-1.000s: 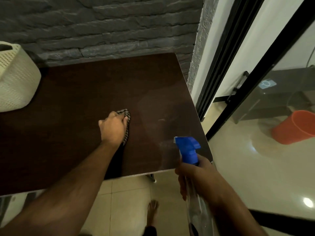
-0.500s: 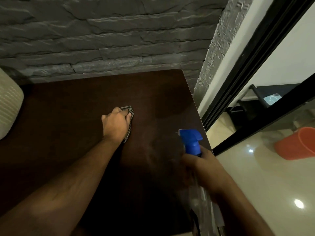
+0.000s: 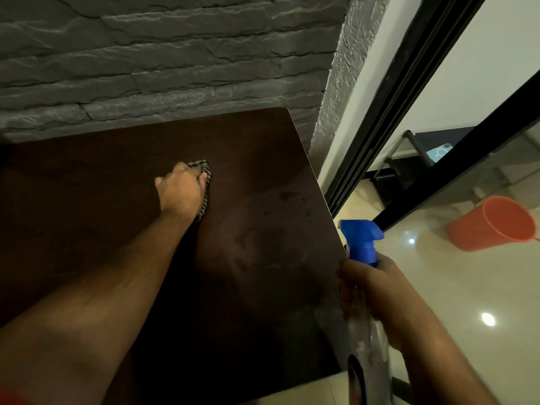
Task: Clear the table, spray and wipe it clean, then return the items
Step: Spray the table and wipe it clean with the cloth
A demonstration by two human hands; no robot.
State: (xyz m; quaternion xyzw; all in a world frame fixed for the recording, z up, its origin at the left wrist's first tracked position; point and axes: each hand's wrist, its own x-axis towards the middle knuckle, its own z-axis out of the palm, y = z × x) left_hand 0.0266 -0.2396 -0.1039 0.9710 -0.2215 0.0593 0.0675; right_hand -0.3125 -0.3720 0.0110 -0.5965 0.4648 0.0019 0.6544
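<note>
Our left hand [image 3: 181,190] presses the striped cloth [image 3: 204,190] onto the dark table [image 3: 87,185], mid-surface. Our right hand [image 3: 377,290] grips the blue-topped spray bottle [image 3: 361,244] beside the table's right edge.

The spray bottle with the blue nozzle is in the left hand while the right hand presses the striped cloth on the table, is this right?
No, swapped: in the head view the right hand grips the spray bottle, and the left hand presses the striped cloth on the table.
</note>
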